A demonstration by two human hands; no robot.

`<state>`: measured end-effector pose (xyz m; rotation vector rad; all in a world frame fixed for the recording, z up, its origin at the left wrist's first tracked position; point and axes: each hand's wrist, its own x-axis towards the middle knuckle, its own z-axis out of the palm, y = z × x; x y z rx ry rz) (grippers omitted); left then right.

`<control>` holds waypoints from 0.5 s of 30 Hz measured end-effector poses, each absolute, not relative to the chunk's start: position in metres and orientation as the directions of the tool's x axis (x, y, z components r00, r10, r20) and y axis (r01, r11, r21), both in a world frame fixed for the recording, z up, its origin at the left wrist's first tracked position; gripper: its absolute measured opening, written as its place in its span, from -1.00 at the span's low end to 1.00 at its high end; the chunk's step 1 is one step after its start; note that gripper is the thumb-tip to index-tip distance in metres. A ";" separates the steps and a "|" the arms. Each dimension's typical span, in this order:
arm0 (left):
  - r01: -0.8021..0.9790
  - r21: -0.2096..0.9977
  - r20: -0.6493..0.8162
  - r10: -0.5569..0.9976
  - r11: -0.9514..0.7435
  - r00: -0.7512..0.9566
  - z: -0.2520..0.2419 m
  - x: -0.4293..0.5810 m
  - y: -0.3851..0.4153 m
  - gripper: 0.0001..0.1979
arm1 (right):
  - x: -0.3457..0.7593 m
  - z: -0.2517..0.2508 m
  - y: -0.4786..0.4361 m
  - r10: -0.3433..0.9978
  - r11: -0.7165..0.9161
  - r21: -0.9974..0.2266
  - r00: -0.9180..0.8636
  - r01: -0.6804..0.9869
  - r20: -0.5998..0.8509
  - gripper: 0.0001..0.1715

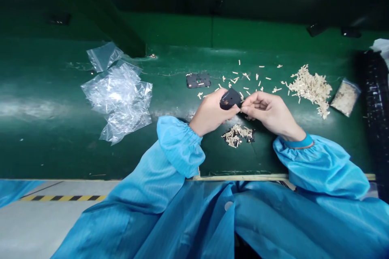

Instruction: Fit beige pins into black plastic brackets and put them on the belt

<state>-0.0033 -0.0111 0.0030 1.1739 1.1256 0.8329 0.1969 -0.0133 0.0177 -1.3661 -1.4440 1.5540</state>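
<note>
The left hand [209, 111] and right hand [267, 110] meet above the green desk [60, 149], holding a small black plastic piece [230, 99] between them, just beyond the pile described below. The left fingers [226, 103] are clamped on its body, while the right fingers [244, 109] are pinched together at its right edge (what they grip there is too small to make out). Just near the hands lies a small pile of pale and black strips [237, 135]. On the far side sits a black plastic frame [198, 81], with loose pale strips [243, 83] scattered to its right. Further right are a heap of pale strips [311, 89] and a clear bag of similar pieces [345, 97]. Crumpled clear plastic bags [117, 101] lie to the left.
</note>
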 end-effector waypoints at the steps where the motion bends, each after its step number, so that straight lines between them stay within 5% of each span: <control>1: 0.040 0.973 -0.230 0.943 0.227 0.242 0.004 -0.004 -0.011 -0.83 | 0.196 0.018 -0.013 0.920 -0.226 -0.955 -0.280 0.194 -0.275 -0.69; 15: 0.203 0.962 -0.226 0.946 0.180 0.232 0.007 -0.005 -0.009 -0.85 | 0.197 0.010 -0.015 0.931 -0.128 -0.962 -0.306 0.243 -0.201 -0.81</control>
